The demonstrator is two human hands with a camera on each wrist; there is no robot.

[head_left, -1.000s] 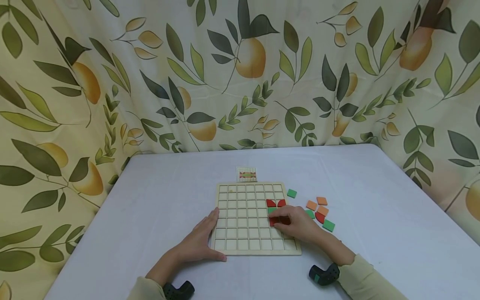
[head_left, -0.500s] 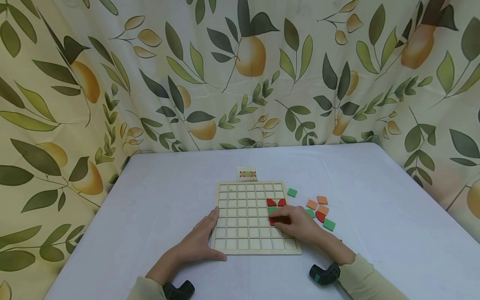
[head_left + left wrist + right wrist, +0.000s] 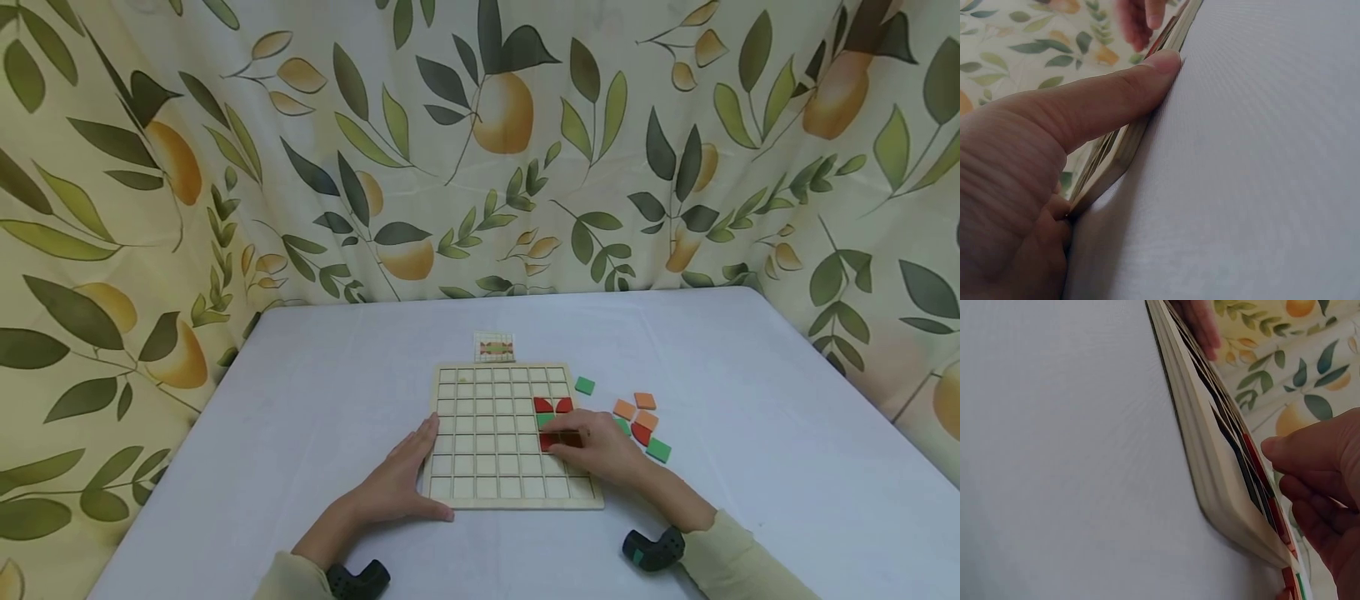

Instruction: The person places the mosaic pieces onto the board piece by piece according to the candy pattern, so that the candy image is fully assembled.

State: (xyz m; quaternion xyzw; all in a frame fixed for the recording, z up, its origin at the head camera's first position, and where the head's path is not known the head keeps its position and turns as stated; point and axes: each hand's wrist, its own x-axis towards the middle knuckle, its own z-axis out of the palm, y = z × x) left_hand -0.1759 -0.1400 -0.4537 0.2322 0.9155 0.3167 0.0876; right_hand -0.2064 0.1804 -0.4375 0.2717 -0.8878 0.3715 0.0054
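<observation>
A pale wooden grid board point(image 3: 487, 467) lies flat on the table. My left hand point(image 3: 397, 479) rests against its left edge, with the fingers extended. In the left wrist view the thumb point(image 3: 1129, 90) lies along the board's front edge. Over the board's right side, my right hand point(image 3: 600, 446) has thumb and index finger at opposite edges of a red tile point(image 3: 546, 443), which sits in a cell. Another red tile beside it is shaded and partly covered by the hand. Behind them are a green tile point(image 3: 545, 420) and two curved red tiles point(image 3: 543, 405).
Right of the board lie loose orange tiles point(image 3: 645, 401), green tiles point(image 3: 658, 450) and a curved red tile point(image 3: 641, 433). A small pattern card point(image 3: 494, 347) lies behind the board. A fruit-patterned curtain point(image 3: 465, 208) hangs beyond the white table point(image 3: 360, 358).
Both hands stay nearly where they were. The right hand shifts only very slightly at the red tile, and the tiles stay in place.
</observation>
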